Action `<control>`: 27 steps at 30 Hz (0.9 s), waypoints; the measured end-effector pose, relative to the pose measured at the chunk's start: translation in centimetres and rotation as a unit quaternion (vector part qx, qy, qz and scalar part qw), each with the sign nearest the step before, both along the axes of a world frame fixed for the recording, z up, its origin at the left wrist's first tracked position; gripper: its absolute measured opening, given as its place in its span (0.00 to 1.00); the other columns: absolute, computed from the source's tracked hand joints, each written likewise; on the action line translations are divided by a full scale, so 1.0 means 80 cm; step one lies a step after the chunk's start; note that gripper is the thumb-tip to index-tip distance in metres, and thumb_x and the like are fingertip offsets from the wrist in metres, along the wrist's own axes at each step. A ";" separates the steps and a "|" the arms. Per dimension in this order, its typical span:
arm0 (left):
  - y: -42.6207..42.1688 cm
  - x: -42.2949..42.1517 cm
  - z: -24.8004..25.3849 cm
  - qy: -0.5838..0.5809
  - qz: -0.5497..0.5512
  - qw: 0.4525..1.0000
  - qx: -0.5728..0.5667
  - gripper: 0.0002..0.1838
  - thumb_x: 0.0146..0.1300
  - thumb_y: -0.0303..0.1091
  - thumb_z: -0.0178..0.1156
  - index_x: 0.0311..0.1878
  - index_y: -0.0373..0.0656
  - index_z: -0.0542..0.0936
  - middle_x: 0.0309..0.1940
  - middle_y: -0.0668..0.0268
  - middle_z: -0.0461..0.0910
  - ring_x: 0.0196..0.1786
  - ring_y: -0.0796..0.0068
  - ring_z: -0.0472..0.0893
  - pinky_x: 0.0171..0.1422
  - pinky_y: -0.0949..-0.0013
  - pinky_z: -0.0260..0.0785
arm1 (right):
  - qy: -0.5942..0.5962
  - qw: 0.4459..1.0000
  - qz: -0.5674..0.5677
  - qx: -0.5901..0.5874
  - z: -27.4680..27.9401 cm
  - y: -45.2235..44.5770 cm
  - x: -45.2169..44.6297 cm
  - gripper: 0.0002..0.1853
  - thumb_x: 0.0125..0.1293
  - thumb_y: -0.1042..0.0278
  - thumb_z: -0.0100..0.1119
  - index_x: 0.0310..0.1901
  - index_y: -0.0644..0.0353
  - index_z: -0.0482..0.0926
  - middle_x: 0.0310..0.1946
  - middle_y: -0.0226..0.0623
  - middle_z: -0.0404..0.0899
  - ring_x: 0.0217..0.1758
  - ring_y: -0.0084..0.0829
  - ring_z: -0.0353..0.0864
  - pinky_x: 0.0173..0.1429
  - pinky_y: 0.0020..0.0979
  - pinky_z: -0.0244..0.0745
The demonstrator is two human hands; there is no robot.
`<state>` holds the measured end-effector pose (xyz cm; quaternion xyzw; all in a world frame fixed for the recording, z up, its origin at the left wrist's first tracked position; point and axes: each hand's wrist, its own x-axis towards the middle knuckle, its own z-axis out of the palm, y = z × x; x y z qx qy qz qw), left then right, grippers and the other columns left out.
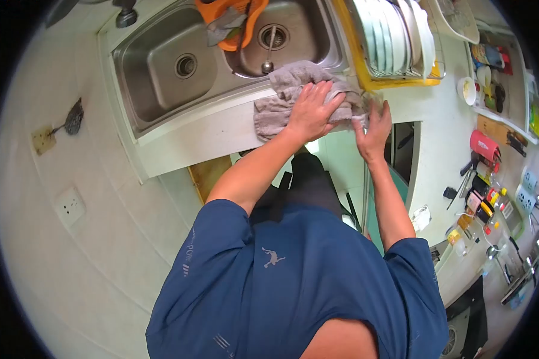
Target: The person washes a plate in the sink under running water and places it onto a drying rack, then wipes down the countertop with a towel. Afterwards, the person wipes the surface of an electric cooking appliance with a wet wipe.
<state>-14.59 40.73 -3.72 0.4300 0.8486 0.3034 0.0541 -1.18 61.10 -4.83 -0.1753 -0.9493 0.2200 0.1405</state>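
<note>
The left hand (pixel 313 115) lay palm-down, unclenched, on the crumpled cloth (pixel 293 79) at upper centre, long axis running roughly left-right; the right hand (pixel 374 131) curved at its right end, grip unclear.

Navy shirt (pixel 317 269), pale logo (pixel 273 258), seemingly dark trousers (pixel 308 182)
</note>
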 end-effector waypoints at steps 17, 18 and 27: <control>-0.638 0.039 -0.019 0.056 0.336 0.922 -0.186 0.40 0.61 0.50 0.73 0.75 0.48 0.72 0.70 0.46 0.74 0.69 0.38 0.73 0.74 0.40 0.65 | -0.087 0.986 -0.078 0.120 -0.024 -0.039 -0.002 0.26 0.68 0.66 0.69 0.68 0.52 0.82 0.70 0.61 0.73 0.70 0.62 0.74 0.73 0.56 0.71; -0.648 0.040 -0.028 0.079 0.362 0.913 -0.169 0.39 0.65 0.51 0.71 0.76 0.48 0.71 0.70 0.45 0.74 0.70 0.37 0.73 0.75 0.40 0.64 | -0.077 0.988 -0.074 0.111 -0.029 -0.030 0.004 0.25 0.68 0.68 0.69 0.66 0.54 0.82 0.70 0.61 0.74 0.70 0.62 0.75 0.73 0.57 0.71; -0.616 0.015 -0.014 0.053 0.427 0.880 -0.203 0.38 0.73 0.53 0.65 0.77 0.41 0.68 0.66 0.42 0.75 0.66 0.37 0.74 0.74 0.40 0.64 | 0.031 0.945 -0.324 -0.030 -0.003 0.129 0.003 0.34 0.69 0.54 0.72 0.69 0.71 0.77 0.66 0.64 0.78 0.73 0.59 0.75 0.77 0.50 0.69</control>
